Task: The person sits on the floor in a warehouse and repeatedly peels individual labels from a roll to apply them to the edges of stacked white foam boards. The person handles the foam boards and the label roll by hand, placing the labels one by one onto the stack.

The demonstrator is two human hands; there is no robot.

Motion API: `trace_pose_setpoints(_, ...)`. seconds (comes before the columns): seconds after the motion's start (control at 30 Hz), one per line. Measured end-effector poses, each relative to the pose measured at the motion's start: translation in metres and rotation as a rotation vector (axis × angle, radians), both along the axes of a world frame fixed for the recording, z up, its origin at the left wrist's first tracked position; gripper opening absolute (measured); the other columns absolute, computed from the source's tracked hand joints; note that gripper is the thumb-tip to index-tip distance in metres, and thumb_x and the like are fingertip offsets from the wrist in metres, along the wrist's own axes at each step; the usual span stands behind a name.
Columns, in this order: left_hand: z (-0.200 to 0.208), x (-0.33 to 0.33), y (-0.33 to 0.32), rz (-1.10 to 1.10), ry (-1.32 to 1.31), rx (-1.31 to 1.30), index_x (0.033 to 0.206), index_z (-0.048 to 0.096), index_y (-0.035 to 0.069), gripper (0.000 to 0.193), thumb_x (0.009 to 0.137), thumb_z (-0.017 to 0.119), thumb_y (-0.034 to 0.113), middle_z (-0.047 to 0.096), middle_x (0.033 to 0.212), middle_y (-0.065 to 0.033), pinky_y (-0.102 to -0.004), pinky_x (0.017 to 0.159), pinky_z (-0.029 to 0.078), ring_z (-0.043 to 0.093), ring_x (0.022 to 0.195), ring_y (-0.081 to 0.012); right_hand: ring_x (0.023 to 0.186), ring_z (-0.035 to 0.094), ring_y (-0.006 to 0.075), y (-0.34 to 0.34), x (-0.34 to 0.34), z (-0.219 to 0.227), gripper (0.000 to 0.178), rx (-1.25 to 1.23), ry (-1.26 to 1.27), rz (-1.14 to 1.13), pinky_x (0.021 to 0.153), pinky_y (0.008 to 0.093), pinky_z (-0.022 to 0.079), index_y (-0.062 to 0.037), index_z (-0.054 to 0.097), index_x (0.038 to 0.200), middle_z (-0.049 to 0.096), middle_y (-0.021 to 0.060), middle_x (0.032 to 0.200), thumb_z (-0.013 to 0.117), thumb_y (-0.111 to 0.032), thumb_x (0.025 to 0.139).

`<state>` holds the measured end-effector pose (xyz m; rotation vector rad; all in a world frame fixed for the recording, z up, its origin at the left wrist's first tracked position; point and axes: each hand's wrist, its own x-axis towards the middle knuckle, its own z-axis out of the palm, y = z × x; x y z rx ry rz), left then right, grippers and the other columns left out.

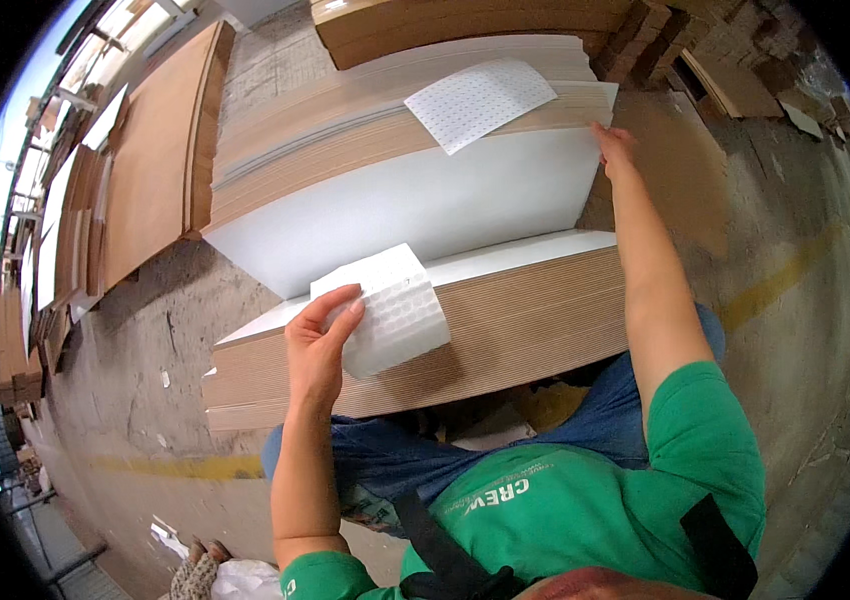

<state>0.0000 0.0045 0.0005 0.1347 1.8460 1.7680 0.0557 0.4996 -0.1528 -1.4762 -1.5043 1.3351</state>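
My left hand (320,335) pinches a curled white sheet of stickers (395,315) between thumb and fingers. Rows of small rounded shapes show on it, and it hangs over the near stack of brown-edged boards (505,310). At the far right corner of a white-faced board (425,195), my right hand (615,148) has its fingers closed on the edge. That board leans back against a pile of similar boards (315,165). A second white sheet with rows of small marks (480,102) lies across the top edges of this pile.
Large brown cardboard panels (160,150) stand to the left, with more stacks beyond. Behind the pile is a long brown cardboard stack (465,25). Flat cardboard (670,170) lies on the floor at right. A yellow line (785,275) crosses the concrete. My knees flank the near stack.
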Motion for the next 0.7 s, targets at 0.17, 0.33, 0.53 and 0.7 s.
trace_pose_setpoints(0.17,-0.002,-0.001,-0.005,0.012,0.032,0.051,0.098,0.062,0.000,0.024,0.076,0.064,0.008,0.062,0.092,-0.0072,-0.0223,0.073,0.045,0.055,0.082,-0.0110,0.057,0.044,0.0112,0.017,0.007,0.005,0.031,-0.056,-0.082,0.103,0.042,0.0249,0.035,-0.0022,0.056,0.086,0.054,0.0046,0.073,0.070,-0.026,0.072)
trace_pose_setpoints(0.33,0.001,0.000,-0.005,0.015,0.017,0.048,0.098,0.062,0.001,0.024,0.076,0.064,0.008,0.062,0.091,-0.0064,-0.0224,0.070,0.046,0.056,0.079,-0.0105,0.055,0.041,0.0096,0.013,0.010,0.012,0.023,-0.168,-0.005,0.123,0.041,0.0236,0.031,-0.0076,0.054,0.084,0.049,0.0007,0.068,0.066,-0.025,0.074)
trace_pose_setpoints(0.53,0.003,0.001,-0.009,0.012,0.038,0.068,0.098,0.062,0.001,0.025,0.076,0.065,0.010,0.062,0.091,-0.0062,-0.0219,0.072,0.045,0.056,0.080,-0.0100,0.054,0.040,0.0092,-0.007,0.025,0.030,0.020,-0.258,-0.011,0.225,0.044,0.0265,0.031,-0.0135,0.052,0.081,0.040,-0.0014,0.063,0.061,-0.030,0.075)
trace_pose_setpoints(0.7,0.009,0.002,-0.012,0.024,0.063,0.085,0.099,0.062,0.000,0.026,0.075,0.065,0.011,0.062,0.090,-0.0067,-0.0223,0.073,0.045,0.055,0.081,-0.0105,0.077,0.049,0.0177,0.025,0.053,0.019,0.025,-0.307,-0.135,0.390,0.063,0.0322,0.043,-0.0112,0.057,0.095,0.054,0.0034,0.087,0.060,-0.027,0.076)
